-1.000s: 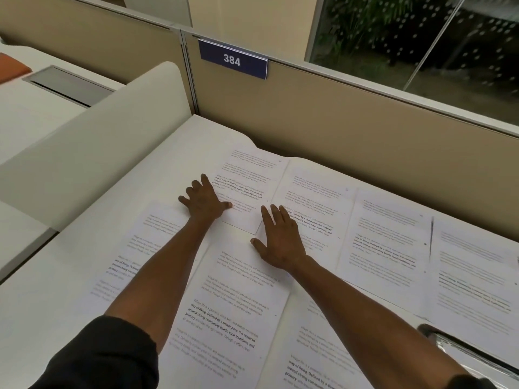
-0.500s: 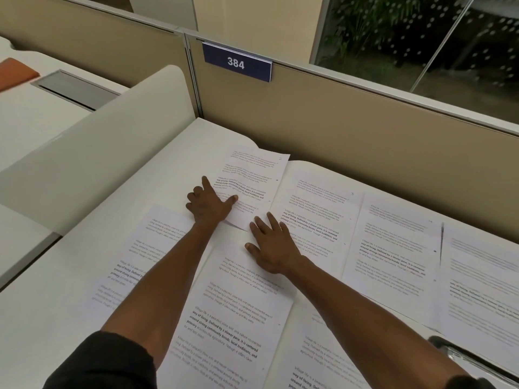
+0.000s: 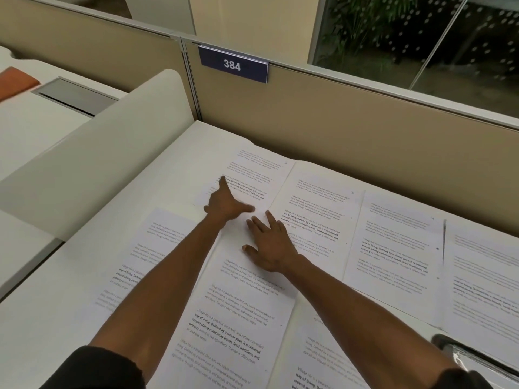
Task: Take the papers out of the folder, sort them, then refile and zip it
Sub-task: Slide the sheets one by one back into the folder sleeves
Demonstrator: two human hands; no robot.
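On the white table (image 3: 84, 276), papers (image 3: 393, 240) lie spread in overlapping rows; folder (image 3: 477, 357) at near right. My left hand (image 3: 227, 204) points one finger at the far-left sheet (image 3: 252, 175); right hand (image 3: 269, 245) rests flat, fingers apart (neither grip holds anything). Risk, as judged: sliding overlapped sheets disorders neighbours. Beige partition (image 3: 365, 130) behind, sign 384 (image 3: 232, 64).

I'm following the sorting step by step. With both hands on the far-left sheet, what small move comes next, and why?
Probably slide the far-left sheet toward the body: the left hand has its forefinger stretched onto it, the right hand lies flat at its near edge, and the papers lie spread out across the desk, not gathered.
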